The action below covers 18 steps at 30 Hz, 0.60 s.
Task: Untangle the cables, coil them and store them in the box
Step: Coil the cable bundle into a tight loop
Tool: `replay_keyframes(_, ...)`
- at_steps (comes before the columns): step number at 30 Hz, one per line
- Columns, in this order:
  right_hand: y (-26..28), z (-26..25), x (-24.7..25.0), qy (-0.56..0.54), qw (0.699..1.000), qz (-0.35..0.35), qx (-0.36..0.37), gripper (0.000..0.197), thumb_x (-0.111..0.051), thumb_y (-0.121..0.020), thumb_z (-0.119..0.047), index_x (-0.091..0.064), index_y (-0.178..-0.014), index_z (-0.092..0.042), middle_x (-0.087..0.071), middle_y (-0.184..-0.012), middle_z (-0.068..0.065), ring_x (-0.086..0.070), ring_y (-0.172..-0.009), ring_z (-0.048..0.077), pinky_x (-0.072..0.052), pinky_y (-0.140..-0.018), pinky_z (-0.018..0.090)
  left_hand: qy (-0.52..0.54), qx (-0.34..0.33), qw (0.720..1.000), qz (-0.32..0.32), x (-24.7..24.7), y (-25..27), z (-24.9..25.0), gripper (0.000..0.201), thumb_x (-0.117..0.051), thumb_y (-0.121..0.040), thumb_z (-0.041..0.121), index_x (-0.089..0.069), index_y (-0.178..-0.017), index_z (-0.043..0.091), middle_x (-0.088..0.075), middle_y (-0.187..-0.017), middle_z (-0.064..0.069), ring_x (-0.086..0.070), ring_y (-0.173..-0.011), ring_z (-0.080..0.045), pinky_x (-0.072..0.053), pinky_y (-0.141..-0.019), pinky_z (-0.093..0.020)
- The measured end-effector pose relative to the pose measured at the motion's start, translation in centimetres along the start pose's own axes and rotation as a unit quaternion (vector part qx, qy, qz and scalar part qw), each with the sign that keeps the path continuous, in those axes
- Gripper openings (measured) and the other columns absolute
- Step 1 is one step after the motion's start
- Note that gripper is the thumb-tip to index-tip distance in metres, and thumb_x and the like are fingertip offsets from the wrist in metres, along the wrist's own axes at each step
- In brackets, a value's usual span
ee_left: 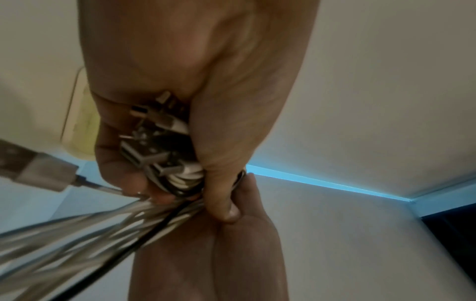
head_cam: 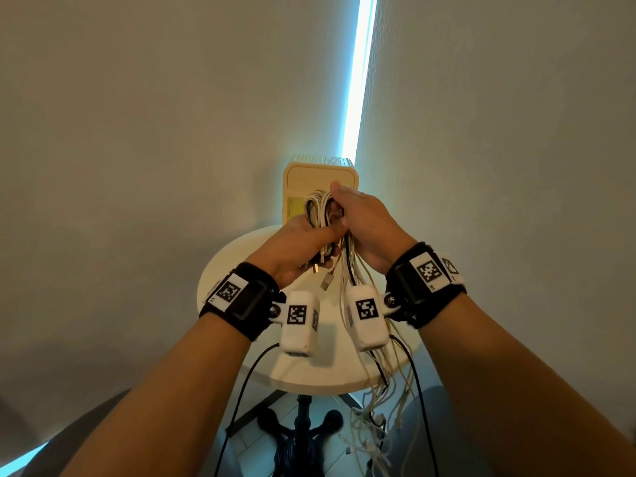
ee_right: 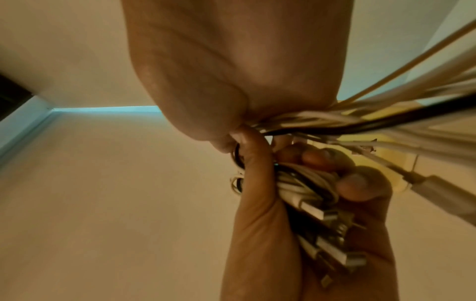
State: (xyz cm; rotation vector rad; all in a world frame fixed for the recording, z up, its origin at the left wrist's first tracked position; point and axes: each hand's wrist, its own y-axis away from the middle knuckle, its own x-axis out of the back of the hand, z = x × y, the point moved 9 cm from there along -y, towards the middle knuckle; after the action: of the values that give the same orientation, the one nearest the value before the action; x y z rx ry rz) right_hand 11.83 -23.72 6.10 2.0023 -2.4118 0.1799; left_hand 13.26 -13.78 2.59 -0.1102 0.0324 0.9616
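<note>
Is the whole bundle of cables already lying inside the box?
No. In the head view the cables are held above the round table by the left hand and the right hand, in front of the box.

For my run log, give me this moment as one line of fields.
left hand: grips coiled cables | right hand: grips loose cable tails hanging off table | box: behind hands
</note>
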Motion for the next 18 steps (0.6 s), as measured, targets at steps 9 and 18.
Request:
replay_keyframes(9,1.2,-1.0,-1.3,0.173,0.980,-0.097,-0.010,0.074,-0.030,-0.103,-0.073,-0.040,-0.150,-0.016,-0.059,-0.142,0.007,-0.056,-0.133,0.021,-0.044,-0.112,0.038,0.008,0.009,1.000,-0.002,0.4,0.2,0.0,0.027,-0.068,-0.101,0.006,-0.068,-0.127,-0.003,-0.072,-0.100,-0.018,-0.068,-0.082,-0.024,-0.057,-0.069,-0.034)
replay_keyframes(18,1.2,-2.6,0.0,0.139,0.990,0.014,0.029,0.064,-0.034,-0.104,-0.069,-0.035,-0.140,-0.016,-0.057,-0.131,0.010,-0.064,-0.114,0.022,-0.057,-0.082,0.033,0.143,0.047,0.988,-0.014,-1.7,0.7,-0.5,0.017,-0.058,-0.107,0.009,-0.069,-0.114,-0.002,-0.075,-0.101,-0.022,-0.077,-0.091,-0.032,-0.065,-0.085,-0.049)
